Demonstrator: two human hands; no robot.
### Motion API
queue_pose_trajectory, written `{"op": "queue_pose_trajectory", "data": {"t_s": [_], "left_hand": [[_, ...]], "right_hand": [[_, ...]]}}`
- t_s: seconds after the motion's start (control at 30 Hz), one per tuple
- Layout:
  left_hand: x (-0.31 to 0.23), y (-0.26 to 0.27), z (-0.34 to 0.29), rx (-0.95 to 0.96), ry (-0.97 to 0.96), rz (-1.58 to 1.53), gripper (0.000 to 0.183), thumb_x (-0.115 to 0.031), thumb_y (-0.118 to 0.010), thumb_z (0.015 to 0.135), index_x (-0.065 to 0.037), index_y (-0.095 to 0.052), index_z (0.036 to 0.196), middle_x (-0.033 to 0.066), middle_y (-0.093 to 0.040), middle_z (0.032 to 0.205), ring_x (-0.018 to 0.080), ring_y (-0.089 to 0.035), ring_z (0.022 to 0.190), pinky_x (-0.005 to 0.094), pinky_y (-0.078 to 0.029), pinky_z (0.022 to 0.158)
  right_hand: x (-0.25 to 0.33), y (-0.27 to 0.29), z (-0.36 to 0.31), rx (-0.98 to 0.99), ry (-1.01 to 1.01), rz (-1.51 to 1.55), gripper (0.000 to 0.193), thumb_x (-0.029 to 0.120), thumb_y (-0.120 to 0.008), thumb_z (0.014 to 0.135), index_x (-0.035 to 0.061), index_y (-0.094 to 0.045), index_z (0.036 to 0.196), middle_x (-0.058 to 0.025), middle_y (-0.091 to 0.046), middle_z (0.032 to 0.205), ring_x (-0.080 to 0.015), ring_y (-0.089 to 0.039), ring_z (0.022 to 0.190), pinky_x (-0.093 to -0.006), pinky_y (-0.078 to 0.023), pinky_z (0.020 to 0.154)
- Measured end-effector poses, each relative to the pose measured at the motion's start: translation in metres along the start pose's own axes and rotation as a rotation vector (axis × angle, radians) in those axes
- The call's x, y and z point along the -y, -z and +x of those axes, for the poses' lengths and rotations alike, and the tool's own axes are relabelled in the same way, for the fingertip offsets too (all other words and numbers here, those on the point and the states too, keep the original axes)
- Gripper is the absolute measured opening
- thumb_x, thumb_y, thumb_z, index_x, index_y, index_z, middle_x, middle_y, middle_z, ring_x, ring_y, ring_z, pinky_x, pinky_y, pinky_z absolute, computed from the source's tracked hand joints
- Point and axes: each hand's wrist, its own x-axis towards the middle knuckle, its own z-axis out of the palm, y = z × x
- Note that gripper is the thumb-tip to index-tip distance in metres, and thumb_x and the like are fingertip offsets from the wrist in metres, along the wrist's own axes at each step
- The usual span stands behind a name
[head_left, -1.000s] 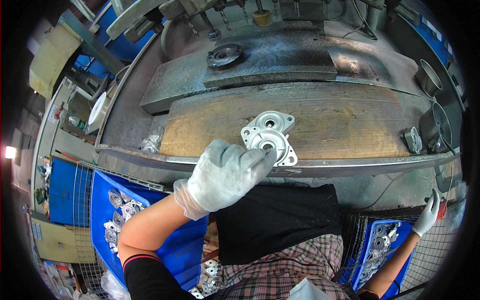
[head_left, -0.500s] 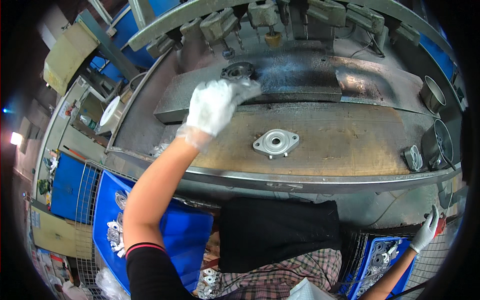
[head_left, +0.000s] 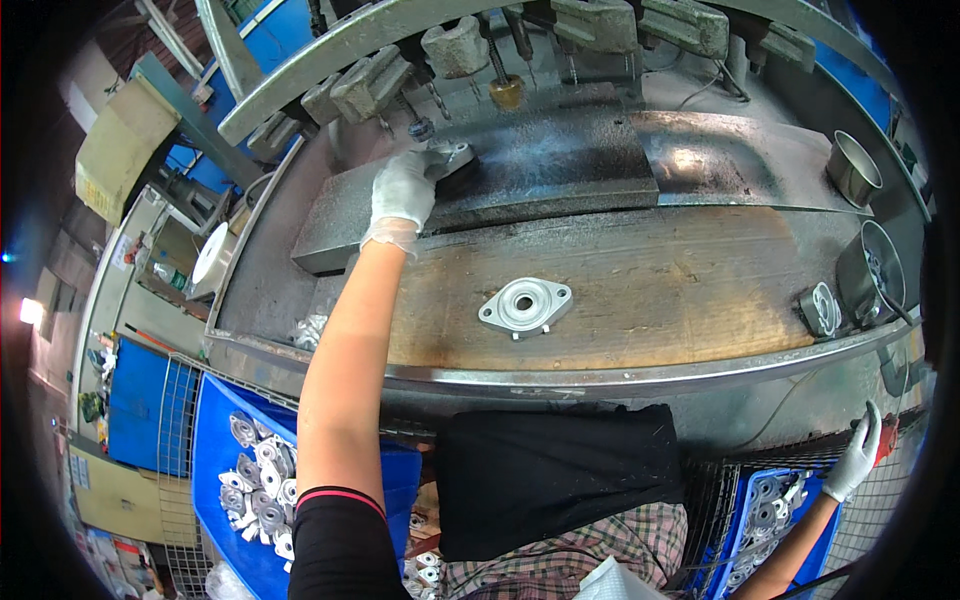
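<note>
My left hand (head_left: 405, 190), in a white glove, grips a small grey flanged metal casting (head_left: 459, 156) by its near left side. The casting sits over a dark round fixture on the thick steel plate (head_left: 570, 165), below the drill bits; my fingers hide part of it. A second flanged casting (head_left: 525, 306), oval with a centre hole and a hole at each end, lies on the wooden board (head_left: 670, 290). Far to the right, my gloved right hand (head_left: 855, 458) has its fingers stretched out beside a red part (head_left: 886, 440); whether it touches it is unclear.
Several drill heads with bits (head_left: 435, 100) hang above the plate. Metal cups (head_left: 868, 270) and an upright casting (head_left: 822, 310) stand at the board's right. Blue bins of castings flank my lap: a left bin (head_left: 390, 490) and a right bin (head_left: 825, 520). A metal rim (head_left: 600, 378) edges the bench.
My left hand has moved slightly left and settled at the dark fixture, with the casting now over it. The right hand has barely moved. The view has shifted a little.
</note>
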Motion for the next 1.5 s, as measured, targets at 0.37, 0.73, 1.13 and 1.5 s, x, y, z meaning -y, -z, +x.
{"op": "queue_pose_trajectory", "data": {"t_s": [0.37, 0.73, 1.13, 1.5], "left_hand": [[0.017, -0.011, 0.009, 0.044, -0.061, 0.061, 0.024, -0.008, -0.062, 0.077, -0.012, -0.069, 0.1, 0.0163, -0.066, 0.094, 0.0365, -0.061, 0.092, 0.0439, -0.049, 0.081], [-0.006, 0.002, -0.013, -0.075, 0.056, 0.057, 0.026, -0.021, -0.063, 0.081, -0.015, -0.068, 0.106, 0.0151, -0.067, 0.096, 0.0366, -0.061, 0.096, 0.0445, -0.048, 0.085], [-0.111, 0.064, -0.13, 0.511, -0.07, -0.235, 0.088, -0.049, -0.074, 0.07, -0.002, -0.043, 0.138, 0.0195, -0.05, 0.135, 0.0359, -0.049, 0.122, 0.0425, -0.038, 0.105], [-0.121, 0.07, -0.14, 0.274, -0.053, -0.446, 0.074, -0.035, -0.075, 0.073, 0.002, -0.05, 0.132, 0.0201, -0.062, 0.115, 0.0309, -0.059, 0.108, 0.0376, -0.047, 0.091]], "right_hand": [[0.005, 0.001, 0.002, 0.025, -0.051, 0.038, 0.033, 0.015, -0.044, 0.1, -0.0017, -0.053, 0.127, -0.0093, -0.057, 0.127, -0.0169, -0.052, 0.117, -0.0298, -0.04, 0.1], [0.005, -0.002, 0.004, 0.041, -0.056, 0.012, 0.03, 0.014, -0.048, 0.099, 0.0034, -0.057, 0.125, -0.0061, -0.062, 0.12, -0.0133, -0.06, 0.095, -0.0269, -0.048, 0.083], [0.006, -0.014, 0.009, 0.01, 0.072, 0.005, 0.027, 0.01, -0.05, 0.096, 0.0014, -0.059, 0.12, -0.0065, -0.064, 0.113, -0.014, -0.059, 0.091, -0.0269, -0.046, 0.082], [0.019, -0.004, 0.004, 0.011, 0.196, -0.127, 0.027, 0.004, -0.054, 0.091, 0.0006, -0.061, 0.117, -0.0125, -0.066, 0.112, -0.0217, -0.063, 0.102, -0.0307, -0.047, 0.09]]}}
